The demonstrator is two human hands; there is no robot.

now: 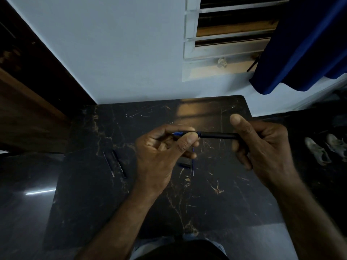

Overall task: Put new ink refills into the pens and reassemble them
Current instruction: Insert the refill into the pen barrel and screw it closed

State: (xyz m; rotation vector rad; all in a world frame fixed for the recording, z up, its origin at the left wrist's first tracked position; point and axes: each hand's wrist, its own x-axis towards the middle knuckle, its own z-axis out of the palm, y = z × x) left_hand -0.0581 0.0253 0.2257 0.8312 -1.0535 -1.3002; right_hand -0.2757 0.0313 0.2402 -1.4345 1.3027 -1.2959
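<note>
Looks like the closing-up stage of one pen is what's caught here. A black barrel (pixel 217 135) is held level above the desk (pixel 216 194), and everything else is placed from it. Its right end is wrapped by the curled fingers of the right hand (pixel 262 147), with the thumb stuck up free. At its left end a blue tip piece (pixel 178 133) is pinched between the thumb and fingers of the left hand (pixel 159 152). So both hands are clamped on the same pen, one per end. Whether the tip piece is already threaded on or only butted against the barrel can't be told, since the joint is half hidden by the left thumb. Whether a refill is inside can't be seen either.

Below the barrel's left end, a thin blue refill (pixel 193 162) is lying on the desk, with a short black piece (pixel 185 164) just beside it. Well off to the lower left of the barrel, a second black pen (pixel 119 164) and another thin refill (pixel 109 164) are laid side by side, apparently not yet dealt with.

Next move, as a guess: the tip piece needs to be twisted home while the barrel is kept from turning. The two should be kept in line so the thread isn't crossed.
</note>
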